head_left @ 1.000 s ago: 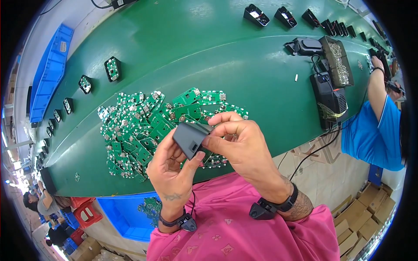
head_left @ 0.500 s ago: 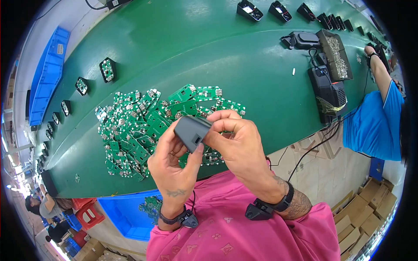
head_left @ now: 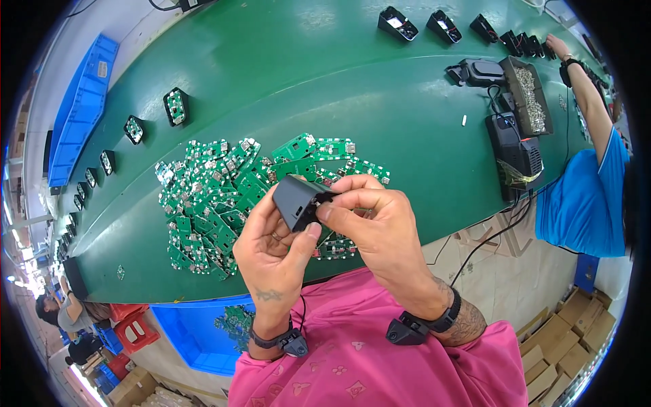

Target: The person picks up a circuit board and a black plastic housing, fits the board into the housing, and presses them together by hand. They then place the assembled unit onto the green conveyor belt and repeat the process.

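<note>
A black plastic housing (head_left: 296,202) is held up over the near part of the green table, its open side tilted toward my right hand. My left hand (head_left: 269,244) grips it from the left, with the thumb along its lower edge. At the open side, my right hand (head_left: 369,211) has its thumb and fingers pinched at the housing's rim; whether they also hold a small part inside is hidden. Just beyond and below the hands lies a heap of green circuit boards (head_left: 213,186).
Housings with boards (head_left: 176,106) line the table's left. More black housings (head_left: 398,24) stand at the far right. A screw tray (head_left: 529,98) and a black charger-like device (head_left: 508,149) sit at right. A co-worker's arm (head_left: 588,98) reaches in there. A blue bin (head_left: 196,339) is below the edge.
The housing has turned in my hands, so its open side now faces right and shows more. The co-worker's hand has moved to the row of black housings at the far right.
</note>
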`<move>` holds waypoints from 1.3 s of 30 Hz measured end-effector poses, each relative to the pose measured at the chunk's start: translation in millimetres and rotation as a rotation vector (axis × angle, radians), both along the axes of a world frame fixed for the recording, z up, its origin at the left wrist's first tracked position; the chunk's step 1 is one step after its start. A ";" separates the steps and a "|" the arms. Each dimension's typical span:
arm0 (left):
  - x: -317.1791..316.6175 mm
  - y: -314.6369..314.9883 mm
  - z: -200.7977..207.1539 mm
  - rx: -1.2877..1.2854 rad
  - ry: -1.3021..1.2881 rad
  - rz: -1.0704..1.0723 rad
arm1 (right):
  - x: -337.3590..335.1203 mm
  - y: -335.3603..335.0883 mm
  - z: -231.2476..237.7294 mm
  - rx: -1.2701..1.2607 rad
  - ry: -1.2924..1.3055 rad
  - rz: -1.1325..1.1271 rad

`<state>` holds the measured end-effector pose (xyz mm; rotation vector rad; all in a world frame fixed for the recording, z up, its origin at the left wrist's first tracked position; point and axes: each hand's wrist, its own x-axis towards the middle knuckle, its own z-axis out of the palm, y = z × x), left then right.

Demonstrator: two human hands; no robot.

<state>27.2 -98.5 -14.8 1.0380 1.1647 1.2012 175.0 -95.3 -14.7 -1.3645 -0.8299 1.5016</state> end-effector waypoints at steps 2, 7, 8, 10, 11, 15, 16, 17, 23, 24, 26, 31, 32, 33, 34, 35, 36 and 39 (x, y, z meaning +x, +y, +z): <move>0.1 -0.2 -0.3 -0.010 0.003 0.007 | -0.8 -1.2 -1.3 0.000 0.005 -0.009; -8.1 3.6 -5.3 -0.048 -0.108 -0.004 | 5.0 -6.8 2.1 0.022 0.019 -0.010; -9.1 4.9 -6.2 -0.059 -0.158 0.004 | 9.0 -8.2 3.2 0.041 -0.004 -0.006; -10.1 6.8 -4.0 -0.087 -0.201 0.013 | 16.1 -9.3 2.6 0.095 -0.038 -0.005; -10.3 7.2 -3.6 -0.090 -0.232 0.006 | 19.1 -8.7 3.2 0.112 0.008 -0.045; -11.3 8.9 -4.7 -0.110 -0.274 -0.030 | 30.1 -4.9 3.3 0.109 0.066 -0.096; -10.8 9.5 -3.5 -0.128 -0.285 -0.046 | 31.5 -3.8 2.8 0.094 0.061 -0.101; -9.8 10.5 -1.2 -0.131 -0.266 -0.051 | 31.2 -2.2 1.0 0.098 0.070 -0.092; -2.0 13.7 0.6 -0.108 -0.225 -0.109 | 27.0 5.8 -1.7 -0.015 0.319 -0.093; 0.7 14.1 0.6 -0.086 -0.186 -0.118 | 27.3 6.7 -3.6 -0.060 0.444 -0.104; 6.7 14.3 0.2 -0.065 -0.161 -0.130 | 29.5 9.1 -9.3 -0.077 0.479 -0.099; 19.7 18.6 0.7 -0.105 0.059 -0.222 | 30.6 9.6 -28.0 -0.108 0.515 -0.179; 24.8 20.0 -1.9 -0.066 0.075 -0.201 | 34.0 9.9 -26.4 -0.103 0.526 -0.191; 29.0 21.5 -3.0 -0.045 0.051 -0.229 | 39.7 10.5 -21.0 -0.124 0.547 -0.180; 30.5 23.3 -4.0 -0.077 0.086 -0.239 | 44.4 11.5 -23.6 -0.122 0.526 -0.160; 34.6 26.3 -5.4 -0.109 0.125 -0.248 | 47.8 12.5 -23.3 -0.064 0.438 -0.098; 39.0 29.4 -3.1 -0.089 0.110 -0.268 | 48.6 14.2 -20.7 -0.012 0.354 -0.029; 51.4 40.2 6.4 0.001 0.285 -0.288 | 62.0 19.3 -9.1 0.046 0.125 0.045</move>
